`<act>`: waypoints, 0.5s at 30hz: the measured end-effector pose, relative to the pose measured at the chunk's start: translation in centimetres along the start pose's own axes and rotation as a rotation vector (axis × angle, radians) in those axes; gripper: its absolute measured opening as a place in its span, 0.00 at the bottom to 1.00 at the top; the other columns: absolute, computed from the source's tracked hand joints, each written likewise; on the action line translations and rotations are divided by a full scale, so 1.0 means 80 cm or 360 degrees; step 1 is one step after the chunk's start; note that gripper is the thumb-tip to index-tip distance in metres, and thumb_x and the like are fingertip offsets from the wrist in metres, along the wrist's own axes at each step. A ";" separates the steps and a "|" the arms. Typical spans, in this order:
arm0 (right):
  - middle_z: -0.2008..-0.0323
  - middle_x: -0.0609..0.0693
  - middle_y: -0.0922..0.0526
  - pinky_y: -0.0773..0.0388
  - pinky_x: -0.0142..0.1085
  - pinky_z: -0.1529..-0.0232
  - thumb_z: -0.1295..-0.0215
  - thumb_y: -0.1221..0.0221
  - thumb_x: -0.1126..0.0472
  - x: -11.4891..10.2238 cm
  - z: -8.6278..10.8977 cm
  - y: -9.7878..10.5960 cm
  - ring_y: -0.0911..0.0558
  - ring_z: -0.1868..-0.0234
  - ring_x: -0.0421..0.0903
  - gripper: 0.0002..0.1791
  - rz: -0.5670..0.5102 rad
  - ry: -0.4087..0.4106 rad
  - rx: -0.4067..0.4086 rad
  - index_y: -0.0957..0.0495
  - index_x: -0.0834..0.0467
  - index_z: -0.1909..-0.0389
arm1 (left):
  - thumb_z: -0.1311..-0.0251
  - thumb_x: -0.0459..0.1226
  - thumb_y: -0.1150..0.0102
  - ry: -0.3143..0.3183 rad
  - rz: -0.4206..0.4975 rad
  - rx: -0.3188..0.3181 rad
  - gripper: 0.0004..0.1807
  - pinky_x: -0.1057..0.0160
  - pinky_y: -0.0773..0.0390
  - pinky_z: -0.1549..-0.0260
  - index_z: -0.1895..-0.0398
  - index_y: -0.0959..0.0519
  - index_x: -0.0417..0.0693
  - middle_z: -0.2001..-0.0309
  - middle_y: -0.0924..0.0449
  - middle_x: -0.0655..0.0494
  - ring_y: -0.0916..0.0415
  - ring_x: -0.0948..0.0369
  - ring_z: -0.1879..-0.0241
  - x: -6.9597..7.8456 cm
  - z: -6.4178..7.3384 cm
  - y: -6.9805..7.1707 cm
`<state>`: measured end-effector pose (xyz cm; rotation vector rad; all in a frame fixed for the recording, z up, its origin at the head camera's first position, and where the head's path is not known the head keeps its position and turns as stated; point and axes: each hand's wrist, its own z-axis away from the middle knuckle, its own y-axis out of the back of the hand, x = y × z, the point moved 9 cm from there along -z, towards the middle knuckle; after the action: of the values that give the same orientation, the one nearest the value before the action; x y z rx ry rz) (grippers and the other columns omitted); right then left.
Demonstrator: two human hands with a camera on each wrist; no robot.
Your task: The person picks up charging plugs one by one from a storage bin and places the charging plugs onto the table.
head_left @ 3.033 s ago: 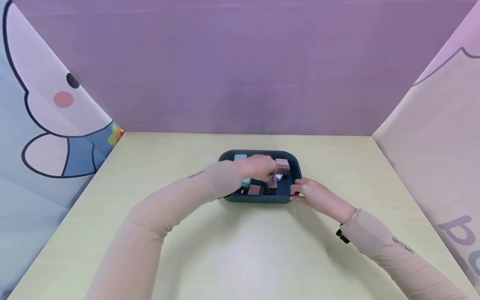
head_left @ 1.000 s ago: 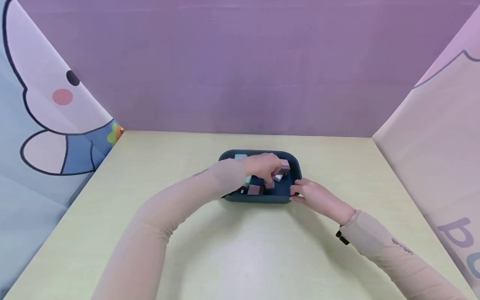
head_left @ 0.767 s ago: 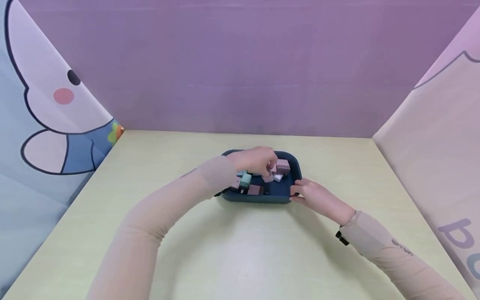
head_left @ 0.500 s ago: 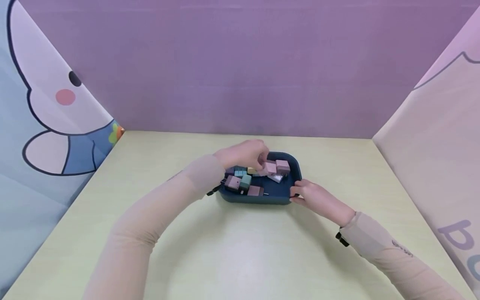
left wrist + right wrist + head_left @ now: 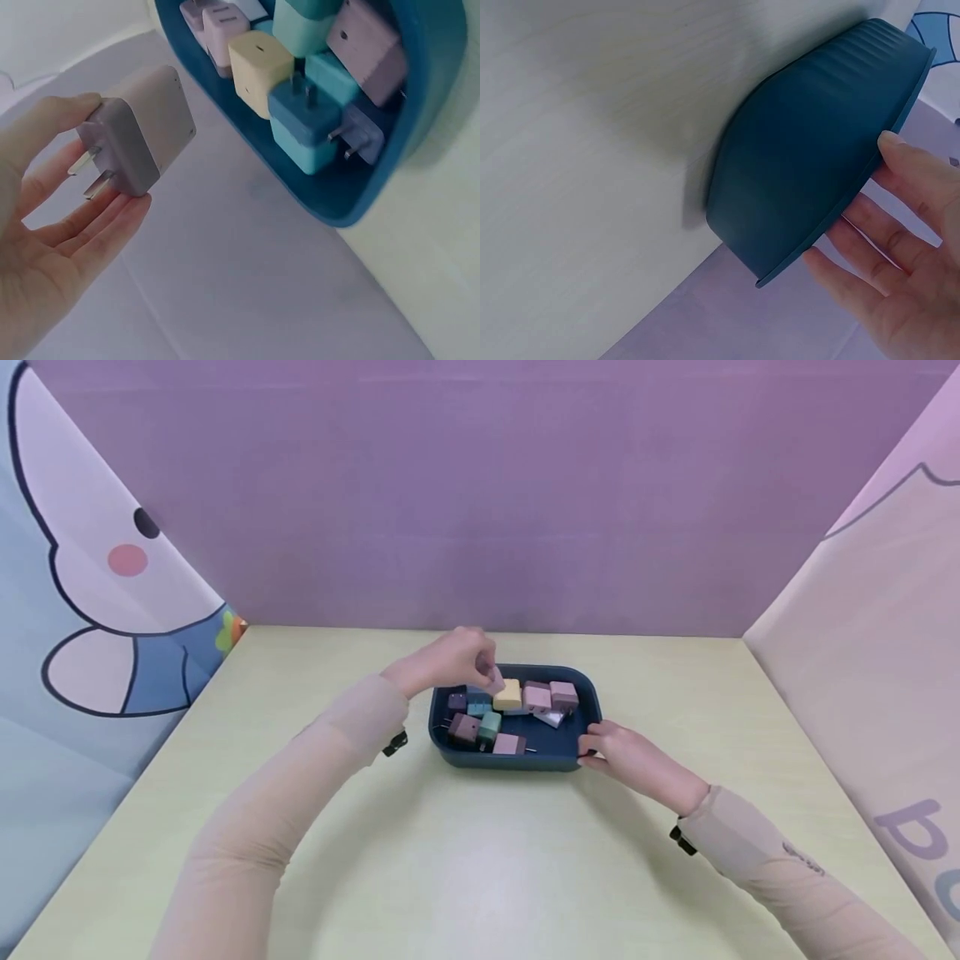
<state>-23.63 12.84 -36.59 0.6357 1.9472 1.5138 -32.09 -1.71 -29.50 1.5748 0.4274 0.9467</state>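
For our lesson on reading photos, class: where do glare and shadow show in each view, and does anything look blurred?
Head: pale glare on the near table, soft shadow beside the left sleeve; left wrist: dim, no strong glare, the charger fairly sharp; right wrist: soft shadow beside the tray, no clear blur.

Pale yellow-green bench (image 5: 480, 868), faint wood grain, flat; its near edge is cut off by the head view. One dark blue tray (image 5: 517, 762) is set directly on it, upright, open side up, corners rounded, wall ridged at one end in the right wrist view. The tray is placed near the far edge but clear of it, about midway between the sides, long side roughly parallel to that edge. Soft shadows are cast across the surface; a glare patch is seen in front.
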 end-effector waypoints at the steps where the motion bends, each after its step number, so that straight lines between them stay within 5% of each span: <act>1: 0.78 0.44 0.29 0.30 0.28 0.75 0.51 0.37 0.64 0.000 0.000 0.000 0.32 0.75 0.37 0.03 0.0001 -0.0001 0.0001 0.23 0.55 0.76 | 0.51 0.36 0.38 0.0012 0.0012 0.0026 0.06 0.65 0.29 0.70 0.73 0.23 0.43 0.69 0.29 0.53 0.33 0.60 0.68 -0.004 0.003 0.003; 15: 0.78 0.44 0.30 0.31 0.27 0.76 0.51 0.37 0.64 -0.001 0.001 -0.002 0.32 0.76 0.37 0.04 -0.0008 0.0003 -0.0004 0.23 0.55 0.76 | 0.51 0.35 0.39 0.0202 0.0102 0.0327 0.08 0.61 0.28 0.68 0.71 0.23 0.39 0.68 0.28 0.49 0.32 0.56 0.67 -0.066 0.033 0.025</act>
<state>-23.52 12.75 -36.76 0.6281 1.9469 1.5138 -33.77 -7.73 -29.32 1.7274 0.5814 1.0835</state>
